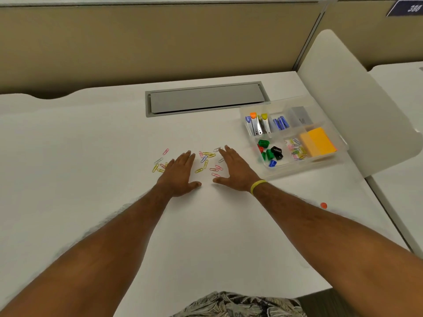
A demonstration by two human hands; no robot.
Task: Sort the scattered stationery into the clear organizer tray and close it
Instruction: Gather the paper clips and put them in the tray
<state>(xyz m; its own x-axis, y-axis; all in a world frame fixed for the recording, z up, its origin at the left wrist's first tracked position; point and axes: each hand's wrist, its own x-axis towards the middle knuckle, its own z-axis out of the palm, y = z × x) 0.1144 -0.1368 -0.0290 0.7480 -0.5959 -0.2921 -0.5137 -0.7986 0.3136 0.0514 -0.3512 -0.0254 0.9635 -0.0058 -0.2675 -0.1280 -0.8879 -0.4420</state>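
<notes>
Several coloured paper clips (204, 159) lie scattered on the white desk, between and around my hands. My left hand (180, 173) rests flat, palm down, fingers apart, with some clips at its left side. My right hand (235, 169) also lies flat and open, a yellow band on its wrist. Neither hand holds anything. The clear organizer tray (329, 130) stands open to the right of my right hand. It holds staplers (257, 124), blue staple boxes (281, 123), coloured sharpeners (270, 153), some paper clips (296, 149) and orange sticky notes (318, 141).
A grey cable hatch (206, 99) is set into the desk behind the clips. A small orange-red object (323, 205) lies near the desk's right edge. A white divider panel (350, 99) stands right of the tray. Beige partition walls run along the back.
</notes>
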